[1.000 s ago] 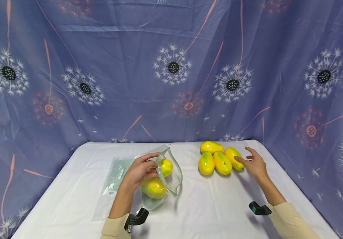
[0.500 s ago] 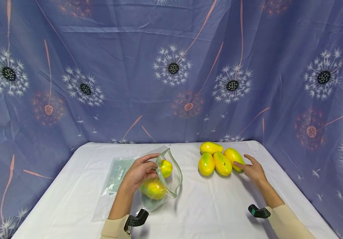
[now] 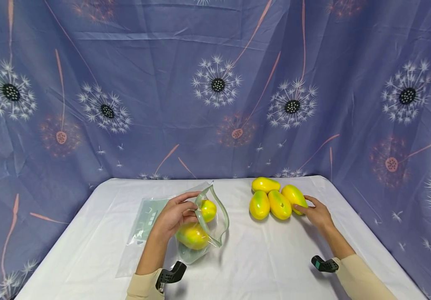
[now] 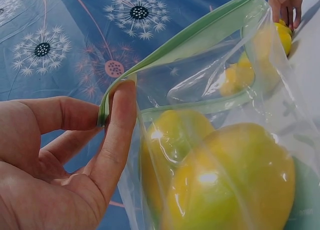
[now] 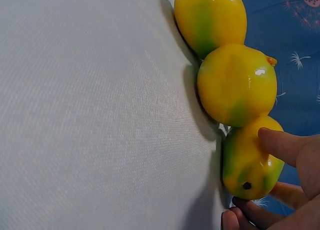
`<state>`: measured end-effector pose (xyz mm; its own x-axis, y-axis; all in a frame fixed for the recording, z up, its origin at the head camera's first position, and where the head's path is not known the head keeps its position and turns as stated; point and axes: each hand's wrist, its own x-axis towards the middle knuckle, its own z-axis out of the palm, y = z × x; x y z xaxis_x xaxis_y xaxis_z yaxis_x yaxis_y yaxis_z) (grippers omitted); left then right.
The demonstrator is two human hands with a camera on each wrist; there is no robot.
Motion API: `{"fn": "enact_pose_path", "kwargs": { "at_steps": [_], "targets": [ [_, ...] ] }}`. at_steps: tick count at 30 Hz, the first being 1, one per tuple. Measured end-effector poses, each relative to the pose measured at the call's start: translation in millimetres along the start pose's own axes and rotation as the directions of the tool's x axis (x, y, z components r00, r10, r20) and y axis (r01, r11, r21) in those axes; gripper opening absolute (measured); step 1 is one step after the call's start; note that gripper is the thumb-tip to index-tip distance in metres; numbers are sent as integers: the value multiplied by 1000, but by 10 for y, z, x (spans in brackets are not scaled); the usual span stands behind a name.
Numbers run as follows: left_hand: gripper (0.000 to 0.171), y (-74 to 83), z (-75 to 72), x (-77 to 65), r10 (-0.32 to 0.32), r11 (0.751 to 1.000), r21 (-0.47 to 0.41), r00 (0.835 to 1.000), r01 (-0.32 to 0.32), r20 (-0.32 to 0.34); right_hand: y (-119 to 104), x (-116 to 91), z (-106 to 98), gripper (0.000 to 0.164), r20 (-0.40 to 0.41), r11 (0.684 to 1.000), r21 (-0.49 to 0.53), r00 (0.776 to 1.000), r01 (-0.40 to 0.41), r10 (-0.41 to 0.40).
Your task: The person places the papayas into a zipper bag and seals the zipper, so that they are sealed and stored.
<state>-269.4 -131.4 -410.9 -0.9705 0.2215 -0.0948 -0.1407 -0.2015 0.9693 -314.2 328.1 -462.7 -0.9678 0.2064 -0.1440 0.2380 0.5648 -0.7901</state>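
Note:
My left hand [image 3: 176,214] pinches the green-edged rim of a clear zip bag [image 4: 185,45] between thumb and fingers, so its mouth gapes. Two yellow-green papayas lie inside: a larger-looking one [image 4: 232,182] in front and another [image 4: 175,135] behind it. On the right, my right hand [image 3: 317,212] holds the rightmost papaya [image 5: 250,162] of a group, thumb on one side and fingers around its end. That papaya still lies against its neighbour [image 5: 237,85]. Beside them are another front papaya [image 3: 259,205] and one lying sideways at the back [image 3: 265,184].
A flat clear bag with a pale green panel [image 3: 149,218] lies under and left of my left hand. White cloth [image 3: 260,262] covers the table, and a blue dandelion-print curtain [image 3: 163,83] hangs behind and at both sides.
My right hand has moved slightly left and down onto the rightmost papaya, its fingers closing around it. My left hand and the bag have stayed in place.

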Motion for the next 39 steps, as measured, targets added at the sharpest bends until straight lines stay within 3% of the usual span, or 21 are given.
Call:
{"fn": "enact_pose_path", "kwargs": {
  "at_steps": [18, 28, 39],
  "targets": [
    [51, 5, 14, 0, -4, 1000, -2, 1000, 4, -6, -101, -24, -112, 92, -53, 1000, -26, 999, -6, 5],
    [53, 14, 0, -1, -7, 1000, 1, 1000, 6, 9, -435, -194, -182, 90, -81, 991, -67, 989, 118, -123],
    [52, 7, -18, -5, -1, 1000, 6, 1000, 1, 8, -849, -454, 35, 82, 7, 971, -40, 971, 237, -237]
  ]
}}
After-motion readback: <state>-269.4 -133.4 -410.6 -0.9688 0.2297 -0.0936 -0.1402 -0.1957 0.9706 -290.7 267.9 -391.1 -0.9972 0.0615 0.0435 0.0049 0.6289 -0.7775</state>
